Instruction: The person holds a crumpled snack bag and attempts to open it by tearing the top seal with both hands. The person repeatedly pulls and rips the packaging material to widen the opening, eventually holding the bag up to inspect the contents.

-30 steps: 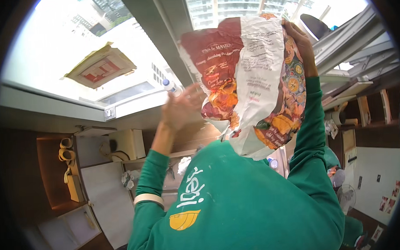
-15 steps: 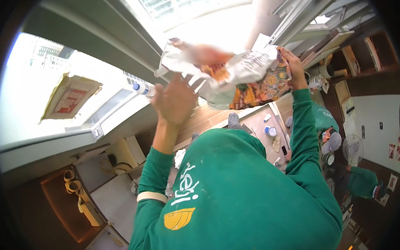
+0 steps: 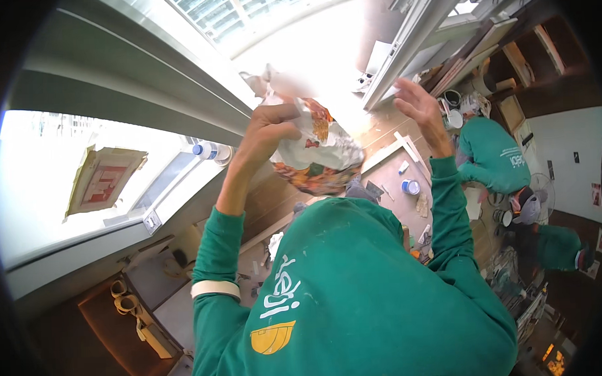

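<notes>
A crumpled plastic bag (image 3: 329, 154), white with an orange and dark printed pattern, hangs from my left hand (image 3: 266, 133). My fingers are closed on its gathered upper part, and its lower end is blurred by motion. What the bag contains, if anything, is hidden. Farther right, my right hand (image 3: 423, 114) is raised apart from the bag, fingers spread and holding nothing. Both arms are in green sleeves, with a pale band around the left one.
A bottle with a blue cap (image 3: 207, 150) stands on the window ledge at left. Below my right hand, a blue-and-white tub (image 3: 410, 187) sits on a board among scraps. Co-workers in green (image 3: 495, 155) are at the right. A window frame (image 3: 402, 45) rises beyond my right hand.
My right hand has let go of the bag and opened. The bag, stretched between both hands before, now hangs bunched in my left hand, which has closed on it.
</notes>
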{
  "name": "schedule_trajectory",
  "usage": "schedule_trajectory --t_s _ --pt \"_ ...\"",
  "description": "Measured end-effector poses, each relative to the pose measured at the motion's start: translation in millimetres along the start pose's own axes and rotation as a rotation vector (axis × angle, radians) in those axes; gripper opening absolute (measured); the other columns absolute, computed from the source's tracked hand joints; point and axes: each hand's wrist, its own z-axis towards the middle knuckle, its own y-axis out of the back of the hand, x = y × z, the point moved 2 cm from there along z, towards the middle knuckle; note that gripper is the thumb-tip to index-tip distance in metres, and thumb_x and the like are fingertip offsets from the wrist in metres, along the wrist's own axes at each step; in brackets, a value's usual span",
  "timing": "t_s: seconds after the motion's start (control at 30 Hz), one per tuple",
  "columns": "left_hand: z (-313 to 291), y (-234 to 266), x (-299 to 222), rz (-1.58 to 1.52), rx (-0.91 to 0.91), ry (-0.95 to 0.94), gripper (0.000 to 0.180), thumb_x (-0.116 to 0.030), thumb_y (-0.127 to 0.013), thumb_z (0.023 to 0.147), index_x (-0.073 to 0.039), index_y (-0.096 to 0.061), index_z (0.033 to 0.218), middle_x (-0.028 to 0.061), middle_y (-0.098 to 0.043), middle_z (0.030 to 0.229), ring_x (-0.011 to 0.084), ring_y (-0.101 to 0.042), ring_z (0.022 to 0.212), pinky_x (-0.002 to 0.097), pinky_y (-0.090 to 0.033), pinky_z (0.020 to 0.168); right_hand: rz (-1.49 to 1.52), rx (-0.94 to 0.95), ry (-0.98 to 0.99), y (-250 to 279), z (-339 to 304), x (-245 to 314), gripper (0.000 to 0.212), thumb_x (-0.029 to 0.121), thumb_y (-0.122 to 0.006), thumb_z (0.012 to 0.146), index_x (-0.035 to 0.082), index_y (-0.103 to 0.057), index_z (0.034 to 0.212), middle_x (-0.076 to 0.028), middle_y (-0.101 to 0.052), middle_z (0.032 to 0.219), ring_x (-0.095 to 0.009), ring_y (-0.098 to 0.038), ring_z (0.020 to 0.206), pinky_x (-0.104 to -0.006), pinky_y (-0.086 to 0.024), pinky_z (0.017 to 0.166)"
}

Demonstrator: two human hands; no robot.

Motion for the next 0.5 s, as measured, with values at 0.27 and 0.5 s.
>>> schedule_trajectory --t_s 0.27,0.5 --pt "2 -20 -86 0.707 0.444 -0.096 0.038 -0.013 -0.064 0.067 0.001 -0.071 0.101 0.0171 -0.069 0.085 0.0251 -0.065 0.078 0.0331 -0.052 0.075 -0.618 0.37 0.896 -80 10 127 0.084 0.027 -0.084 0.061 0.012 -0.052 0.136 -0.015 -0.037 0.151 -0.041 -0.032 0.139 -0.0487 -0.029 0.113" --pt "-7 -6 -101 0.733 0.479 -0.129 0.037 -0.016 -0.068 0.069 0.0 -0.071 0.103 0.0186 -0.069 0.092 0.0275 -0.065 0.08 0.0353 -0.053 0.076 -0.62 0.284 0.967 -83 -7 158 0.083 0.042 -0.086 0.058 0.009 -0.055 0.128 -0.016 -0.025 0.157 -0.042 -0.025 0.143 -0.0558 -0.026 0.114"
